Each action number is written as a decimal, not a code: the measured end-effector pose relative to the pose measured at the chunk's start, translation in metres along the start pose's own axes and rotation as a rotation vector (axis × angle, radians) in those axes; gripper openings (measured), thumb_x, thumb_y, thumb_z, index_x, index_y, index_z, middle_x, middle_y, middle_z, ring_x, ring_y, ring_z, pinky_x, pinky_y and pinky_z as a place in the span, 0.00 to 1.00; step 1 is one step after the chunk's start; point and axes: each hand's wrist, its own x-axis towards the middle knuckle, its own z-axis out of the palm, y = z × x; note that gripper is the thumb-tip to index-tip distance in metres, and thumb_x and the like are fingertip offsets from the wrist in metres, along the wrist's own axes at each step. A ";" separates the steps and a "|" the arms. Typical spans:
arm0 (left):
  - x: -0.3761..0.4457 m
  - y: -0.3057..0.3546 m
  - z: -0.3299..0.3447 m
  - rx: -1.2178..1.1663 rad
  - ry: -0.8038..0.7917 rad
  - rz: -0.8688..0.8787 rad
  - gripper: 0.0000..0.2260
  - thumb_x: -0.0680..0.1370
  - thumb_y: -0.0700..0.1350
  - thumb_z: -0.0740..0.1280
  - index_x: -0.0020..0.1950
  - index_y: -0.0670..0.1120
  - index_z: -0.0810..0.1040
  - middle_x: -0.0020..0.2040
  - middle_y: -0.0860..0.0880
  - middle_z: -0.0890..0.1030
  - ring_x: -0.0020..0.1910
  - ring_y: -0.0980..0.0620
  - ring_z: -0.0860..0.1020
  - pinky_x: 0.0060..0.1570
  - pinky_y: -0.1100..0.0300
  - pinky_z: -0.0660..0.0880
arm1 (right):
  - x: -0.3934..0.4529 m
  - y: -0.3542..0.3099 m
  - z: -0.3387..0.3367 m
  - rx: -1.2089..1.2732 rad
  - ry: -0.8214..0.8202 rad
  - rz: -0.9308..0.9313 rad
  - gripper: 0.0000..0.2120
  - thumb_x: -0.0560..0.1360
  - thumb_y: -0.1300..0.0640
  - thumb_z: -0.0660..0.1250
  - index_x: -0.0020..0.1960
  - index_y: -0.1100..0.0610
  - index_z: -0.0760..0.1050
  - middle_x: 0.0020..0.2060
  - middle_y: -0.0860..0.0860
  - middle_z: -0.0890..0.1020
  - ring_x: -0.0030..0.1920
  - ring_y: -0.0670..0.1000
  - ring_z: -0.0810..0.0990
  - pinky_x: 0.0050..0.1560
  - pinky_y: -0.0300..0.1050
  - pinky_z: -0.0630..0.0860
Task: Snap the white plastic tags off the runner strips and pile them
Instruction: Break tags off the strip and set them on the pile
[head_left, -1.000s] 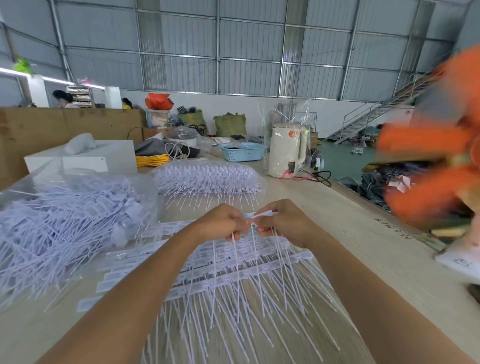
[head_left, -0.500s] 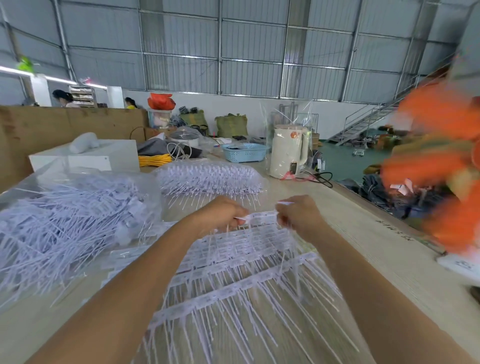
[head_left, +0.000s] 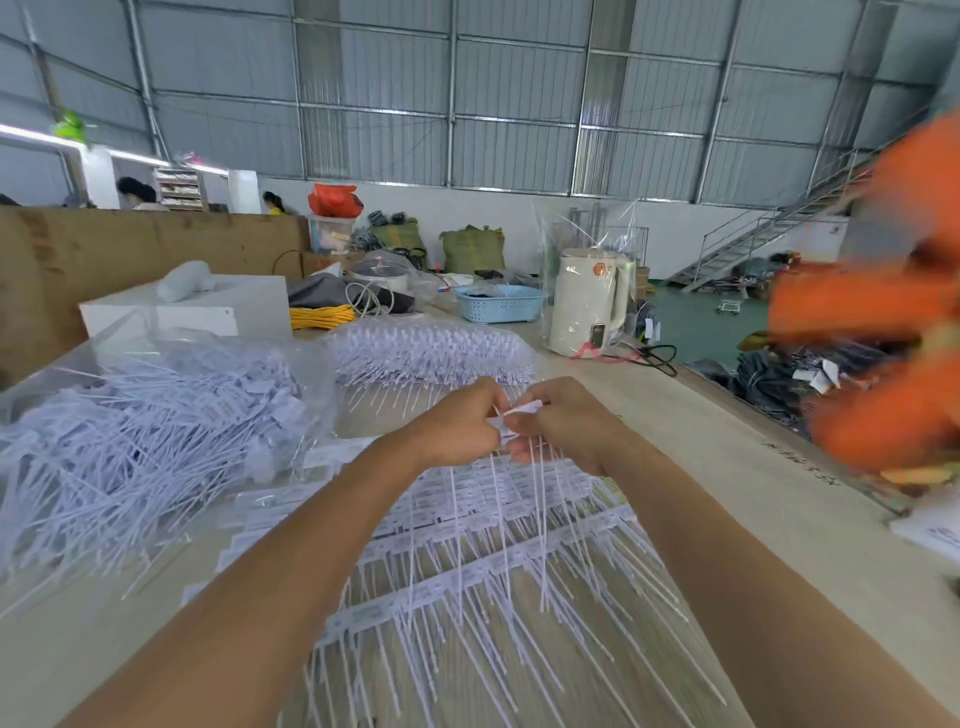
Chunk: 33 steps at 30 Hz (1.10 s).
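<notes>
Both hands meet above the table's middle. My left hand (head_left: 460, 426) and my right hand (head_left: 563, 423) together pinch the heads of a small bunch of white plastic tags (head_left: 511, 415), whose thin tails hang down between my forearms. Below them several runner strips (head_left: 467, 577) with tags still attached lie spread on the table. A large pile of loose tags (head_left: 130, 436) fills a clear plastic bag at the left. A second clear bag of tags (head_left: 431, 353) lies behind my hands.
A white box (head_left: 208, 312) stands at the back left, with yellow cable (head_left: 319, 316), a blue basket (head_left: 501, 302) and a wrapped white kettle (head_left: 587, 306) behind. A blurred orange object (head_left: 878, 358) moves at the right. The table edge (head_left: 753, 410) runs along the right.
My hands were apart half a second ago, stretching a strip between them; now they have closed together again and hold the tag heads in one bunch.
</notes>
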 end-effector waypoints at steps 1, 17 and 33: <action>-0.001 -0.001 -0.001 -0.008 0.023 -0.008 0.10 0.74 0.38 0.65 0.53 0.48 0.69 0.48 0.48 0.75 0.42 0.52 0.74 0.36 0.60 0.69 | 0.001 0.001 -0.001 0.002 0.021 -0.024 0.06 0.75 0.68 0.66 0.40 0.62 0.75 0.31 0.57 0.78 0.30 0.53 0.78 0.36 0.46 0.79; -0.005 -0.015 -0.004 -0.278 0.117 -0.127 0.12 0.78 0.46 0.66 0.36 0.45 0.79 0.36 0.44 0.76 0.35 0.50 0.72 0.38 0.60 0.67 | 0.013 0.013 0.005 -0.025 0.098 -0.084 0.04 0.71 0.73 0.68 0.45 0.71 0.75 0.34 0.59 0.77 0.31 0.54 0.78 0.36 0.49 0.82; -0.012 0.011 -0.029 -0.038 0.055 -0.112 0.09 0.76 0.34 0.62 0.46 0.46 0.78 0.39 0.48 0.74 0.31 0.54 0.68 0.29 0.62 0.61 | 0.011 -0.012 -0.042 0.304 0.399 -0.196 0.02 0.74 0.68 0.67 0.45 0.64 0.75 0.33 0.57 0.76 0.28 0.49 0.77 0.27 0.34 0.75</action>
